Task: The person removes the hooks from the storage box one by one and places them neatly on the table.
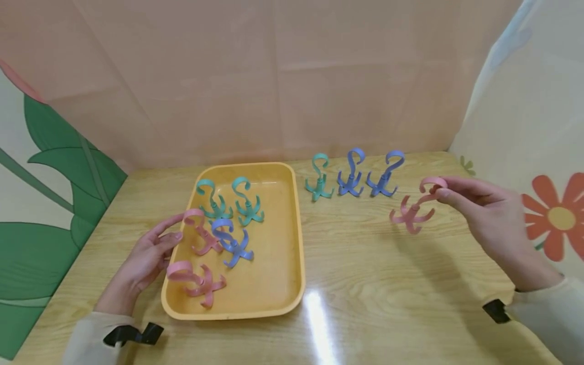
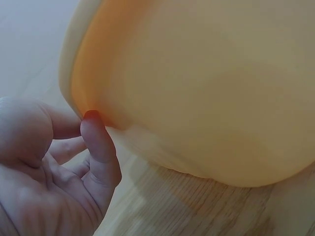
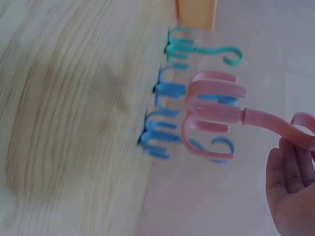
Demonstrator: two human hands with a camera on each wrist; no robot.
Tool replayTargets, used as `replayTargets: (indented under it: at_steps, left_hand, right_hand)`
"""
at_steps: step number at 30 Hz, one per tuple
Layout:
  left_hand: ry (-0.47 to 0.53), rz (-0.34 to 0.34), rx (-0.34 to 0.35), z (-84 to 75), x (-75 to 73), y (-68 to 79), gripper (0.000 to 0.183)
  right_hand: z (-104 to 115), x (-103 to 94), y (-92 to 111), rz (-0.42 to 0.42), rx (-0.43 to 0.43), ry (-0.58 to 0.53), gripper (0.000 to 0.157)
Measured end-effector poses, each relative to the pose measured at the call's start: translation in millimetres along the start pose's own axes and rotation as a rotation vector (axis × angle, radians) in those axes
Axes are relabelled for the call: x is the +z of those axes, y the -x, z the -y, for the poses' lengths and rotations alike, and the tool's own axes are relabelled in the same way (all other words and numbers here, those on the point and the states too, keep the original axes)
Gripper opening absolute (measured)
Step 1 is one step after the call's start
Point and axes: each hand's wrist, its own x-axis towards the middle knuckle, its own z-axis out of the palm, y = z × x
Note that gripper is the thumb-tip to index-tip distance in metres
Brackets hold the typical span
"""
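My right hand [image 1: 497, 223] pinches a pink four-pronged hook [image 1: 412, 215] by its curled top. In the head view the prongs hang over the wooden table with a shadow below. The right wrist view shows this hook sideways, fingers [image 3: 290, 167] at its curl. At the left, my left hand [image 1: 148, 253] pinches the side rim of a yellow tray [image 1: 302, 243] between thumb and fingers. Inside it are two green hooks [image 1: 249, 209], a blue hook [image 1: 237, 249] and two pink hooks [image 1: 206, 286], the blue one overlapping a pink one.
Along the table's back edge, right of the tray, a green hook [image 1: 320, 187] and two blue hooks [image 1: 350, 182] stand in a row on their prongs. A pinkish backdrop [image 1: 274, 81] rises behind, with flower-printed sheets [image 1: 561, 218] at the sides.
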Motion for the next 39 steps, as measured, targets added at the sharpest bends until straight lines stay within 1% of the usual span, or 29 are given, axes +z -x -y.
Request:
replayTargets:
  at_steps: [4, 9, 13, 16, 19, 20, 25, 29, 32, 36, 39]
  left_hand:
    - [0.002, -0.001, -0.002, 0.8, 0.5, 0.1, 0.055]
    - [-0.001, -0.007, -0.010, 0.0, 0.4, -0.2, 0.055]
    - [0.001, -0.007, -0.010, 0.0, -0.4, 0.3, 0.055]
    - [-0.003, -0.010, -0.013, 0.4, -0.7, 0.7, 0.055]
    - [-0.014, -0.014, -0.016, 0.6, -0.5, 0.8, 0.055]
    - [-0.017, -0.015, -0.016, 0.5, -0.3, 0.7, 0.055]
    - [-0.023, -0.020, -0.016, -0.6, 0.9, 0.1, 0.055]
    - [-0.025, -0.020, -0.016, -0.4, 1.2, -0.5, 0.055]
    - [-0.006, -0.011, -0.007, 0.0, 1.3, -0.8, 0.055]
    - [0.025, 0.008, 0.013, 0.8, 1.4, -0.9, 0.054]
    - [0.032, 0.013, 0.020, 1.4, 1.3, -0.5, 0.053]
  right_hand:
    - [-13, -12.5, -7, -0.032, 0.042, -0.015, 0.036]
    - [-26, -23.9, -19, -0.076, 0.063, -0.154, 0.033]
    - [-33, -29.0, -29, -0.103, 0.100, -0.160, 0.034]
    - [-37, -32.9, -35, -0.112, 0.157, -0.102, 0.036]
    - [-43, -36.4, -40, -0.123, 0.192, -0.122, 0.038]
    - [-44, -37.4, -42, -0.127, 0.206, -0.114, 0.038]
    - [-51, -38.3, -51, -0.142, 0.229, -0.156, 0.038]
    - [-56, -37.2, -60, -0.146, 0.233, -0.166, 0.043]
    - [-60, -37.0, -67, -0.154, 0.247, -0.167, 0.046]
    - [-64, -35.2, -76, -0.163, 0.264, -0.208, 0.044]
    - [-66, -32.6, -82, -0.172, 0.272, -0.207, 0.039]
